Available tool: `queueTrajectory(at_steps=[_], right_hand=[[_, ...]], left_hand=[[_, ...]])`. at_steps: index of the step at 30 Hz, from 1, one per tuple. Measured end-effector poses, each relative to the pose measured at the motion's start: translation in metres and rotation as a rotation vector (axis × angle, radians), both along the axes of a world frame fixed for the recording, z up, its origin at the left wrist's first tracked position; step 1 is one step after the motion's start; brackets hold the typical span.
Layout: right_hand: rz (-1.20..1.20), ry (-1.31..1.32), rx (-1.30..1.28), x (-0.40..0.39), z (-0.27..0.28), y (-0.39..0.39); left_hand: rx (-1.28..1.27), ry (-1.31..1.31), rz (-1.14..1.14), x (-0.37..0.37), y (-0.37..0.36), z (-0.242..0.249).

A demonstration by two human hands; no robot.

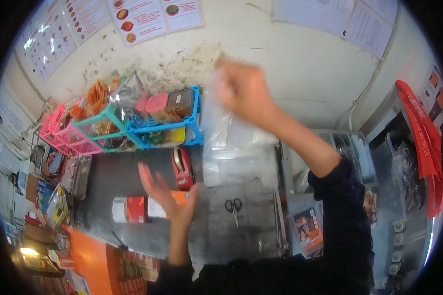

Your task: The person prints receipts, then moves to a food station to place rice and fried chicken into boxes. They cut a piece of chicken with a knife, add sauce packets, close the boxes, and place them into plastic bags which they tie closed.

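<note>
My right hand (241, 91) is raised over the back of the counter, its fingers closed on a clear plastic bag (213, 115), blurred by motion. Beneath it lies a stack of clear plastic bags (241, 162). My left hand (170, 196) is held palm up with fingers spread, holding nothing, in front of a red tape dispenser (183, 169). Behind that hand lies an orange and white packet (157, 207), partly hidden. To its left is a red and white packet (129, 210). Black scissors (234, 209) lie to the right of my left hand.
Blue (198, 113), teal and pink baskets with packets and boxes line the wall at the back left. Grey trays (290, 182) with bags and a printed leaflet (307, 228) stand on the right. Red bags (418, 132) hang at the far right.
</note>
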State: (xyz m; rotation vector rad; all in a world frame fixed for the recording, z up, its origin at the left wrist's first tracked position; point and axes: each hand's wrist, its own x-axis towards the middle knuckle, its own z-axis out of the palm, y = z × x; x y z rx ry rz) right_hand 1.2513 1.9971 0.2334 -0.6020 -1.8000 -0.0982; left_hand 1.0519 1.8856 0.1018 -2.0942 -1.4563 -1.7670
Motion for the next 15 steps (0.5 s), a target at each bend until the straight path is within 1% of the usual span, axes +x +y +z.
queueTrajectory(at_steps=[1, 2, 3, 4, 5, 6, 7, 8, 9, 10, 11, 12, 13, 14, 15], right_hand=[[0.181, -0.151, 0.023, -0.021, 0.003, -0.038], [0.323, -0.247, -0.078, -0.039, -0.002, -0.078], [0.211, -0.521, 0.157, -0.051, -0.013, -0.108], [0.095, -0.787, 0.394, -0.062, -0.023, -0.136], [0.134, -0.823, 0.121, -0.064, -0.035, -0.165], [0.168, -0.845, -0.154, -0.061, -0.044, -0.185], [0.045, -0.805, -0.389, -0.063, -0.058, -0.191], [-0.073, -0.76, -0.627, -0.065, -0.079, -0.193], [-0.03, -0.709, -0.745, -0.061, -0.104, -0.188], [0.012, -0.654, -0.854, -0.06, -0.11, -0.182], [0.019, -0.654, -0.861, -0.059, -0.114, -0.181], [0.294, -0.82, -1.064, -0.062, -0.108, -0.179], [0.583, -0.98, -1.253, -0.063, -0.105, -0.178], [0.599, -0.98, -1.262, -0.06, -0.106, -0.178], [0.783, -0.601, -1.364, -0.054, -0.109, -0.181]], left_hand=[[0.052, -0.14, -0.231, 0.005, 0.011, 0.013], [0.11, -0.28, -0.462, 0.006, 0.014, 0.019], [-0.244, -0.784, -0.835, -0.007, 0.017, -0.015], [-0.246, -0.794, -0.835, -0.026, 0.009, -0.001], [-0.152, -0.203, -0.767, -0.046, 0.001, 0.027], [-0.054, 0.383, -0.658, -0.061, -0.004, 0.043], [-0.102, 0.376, -0.521, -0.072, -0.013, 0.036], [-0.116, 0.371, -0.525, -0.08, -0.023, 0.025], [-0.355, 0.487, -0.557, -0.088, -0.031, 0.013], [-0.59, 0.603, -0.582, -0.093, -0.036, 0.007], [-0.761, 0.727, -0.688, -0.1, -0.041, 0.005], [-0.78, 0.721, -0.686, -0.107, -0.044, 0.005], [-0.796, 0.51, -0.934, -0.114, -0.041, 0.006], [-0.797, 0.285, -1.171, -0.123, -0.037, 0.008], [-0.8, 0.017, -1.394, -0.135, -0.026, -0.002]])
